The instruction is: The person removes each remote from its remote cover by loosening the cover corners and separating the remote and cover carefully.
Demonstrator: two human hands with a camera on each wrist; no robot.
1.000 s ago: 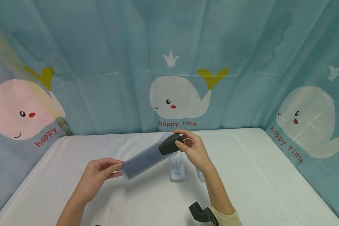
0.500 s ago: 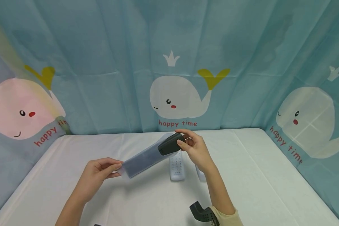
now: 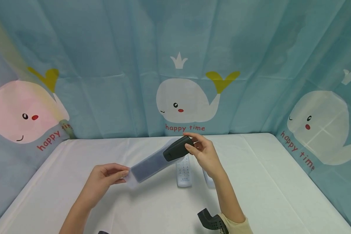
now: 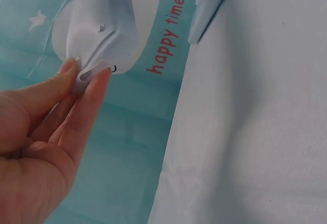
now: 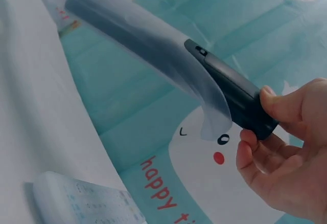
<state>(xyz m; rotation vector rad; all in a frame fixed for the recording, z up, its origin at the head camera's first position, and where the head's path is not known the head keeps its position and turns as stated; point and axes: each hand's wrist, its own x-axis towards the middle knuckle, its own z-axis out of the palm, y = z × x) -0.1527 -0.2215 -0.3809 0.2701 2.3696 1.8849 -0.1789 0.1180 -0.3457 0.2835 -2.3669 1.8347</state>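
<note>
A black remote control [image 3: 175, 151] is held aslant above the table, mostly inside a translucent, soft sleeve [image 3: 131, 179]. My left hand [image 3: 100, 182] pinches the sleeve's lower end between thumb and fingers; the left wrist view shows that sleeve end [image 4: 102, 35] wrinkled in the grip. With thumb and fingers, my right hand [image 3: 206, 157] grips the remote's bare upper end. In the right wrist view, the remote's bare black part [image 5: 237, 93] sticks out past the sleeve's open edge. Near my left fingers, a stretch of sleeve has no remote in it.
Two pale remotes in clear covers lie on the white table [image 3: 266, 188]: one remote [image 3: 183, 172] below the held one, another remote [image 3: 208, 179] partly behind my right forearm. A blue curtain [image 3: 123, 104] with whales stands behind. My right wrist wears a black mount [image 3: 209, 221].
My right hand has moved slightly up and right with the black remote. The remote has slid a little out of the sleeve, and the unfilled sleeve end by my left hand has grown longer.
</note>
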